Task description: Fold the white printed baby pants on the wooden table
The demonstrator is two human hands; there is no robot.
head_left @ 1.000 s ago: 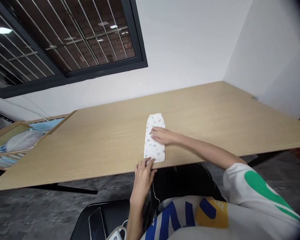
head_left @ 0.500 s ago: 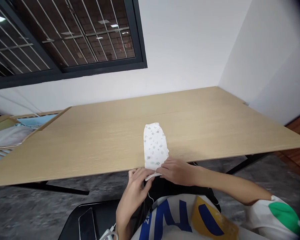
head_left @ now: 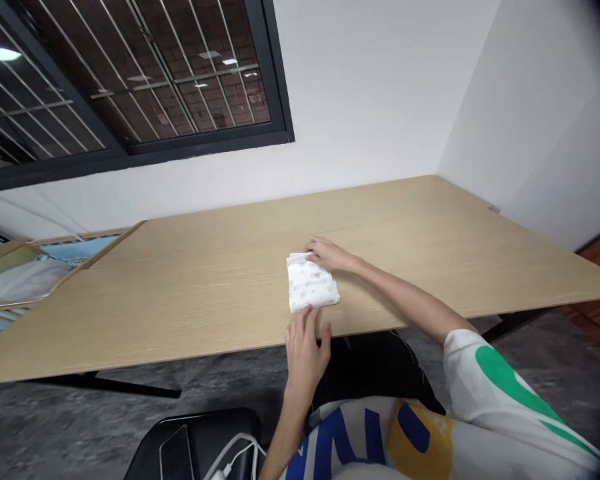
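A white cloth [head_left: 311, 285] with small grey printed motifs lies folded into a compact, roughly square bundle near the table's front edge. My left hand [head_left: 306, 343] is at its near edge, fingers apart, with the fingertips touching the fold. At the far right corner is my right hand [head_left: 326, 255]. Its thumb rests on the cloth and its fingers curve over the far edge, gripping it there. The layers beneath the top fold are hidden.
The cloth lies on a wide wooden table [head_left: 205, 287] against a white wall. A wooden crib [head_left: 63, 267] with bedding adjoins the table at left. Below, a black chair [head_left: 233, 427] holds a phone [head_left: 176, 453] and a white cable [head_left: 235, 443]. A barred window [head_left: 180, 67] is above.
The near end of the cloth has been folded away from me onto the far part, making it shorter. My right hand moved forward to the far edge; my left hand moved forward and right.
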